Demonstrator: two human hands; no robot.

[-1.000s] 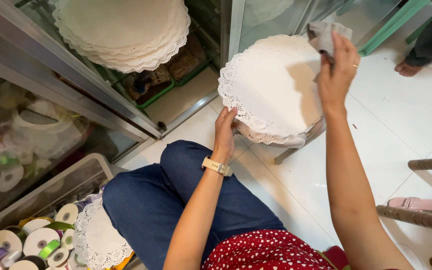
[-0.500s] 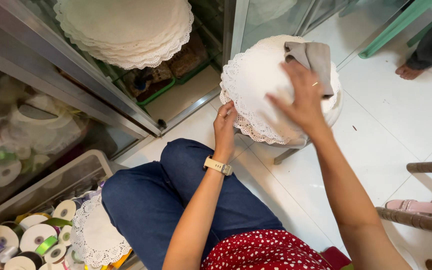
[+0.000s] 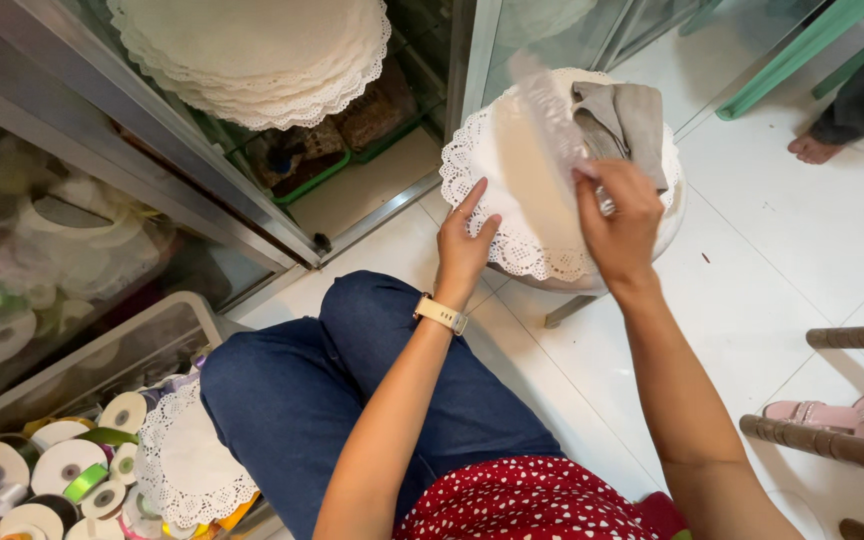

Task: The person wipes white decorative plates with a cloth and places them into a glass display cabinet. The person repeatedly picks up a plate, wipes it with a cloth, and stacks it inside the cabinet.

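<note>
Head view. Since half a second ago the right hand (image 3: 620, 222) has drawn back from flat on the stack and now pinches one white paper doily (image 3: 537, 140) by its lace edge, lifting it so that it stands tilted and blurred above the stack of doilies (image 3: 502, 215). The stack rests on a round stool (image 3: 592, 285), with a folded grey cloth (image 3: 627, 115) lying on its far side. The left hand (image 3: 464, 240), wearing a pale wristwatch (image 3: 440, 314), lies on the stack's near edge with fingers spread and released, grasping nothing. Behind glass, a second pile of doilies (image 3: 252, 50) sits on a shelf. At lower left, ribbon spools (image 3: 52, 470) and another doily (image 3: 187, 465) fill a bin beside the person's blue-trousered knee (image 3: 292, 380).
</note>
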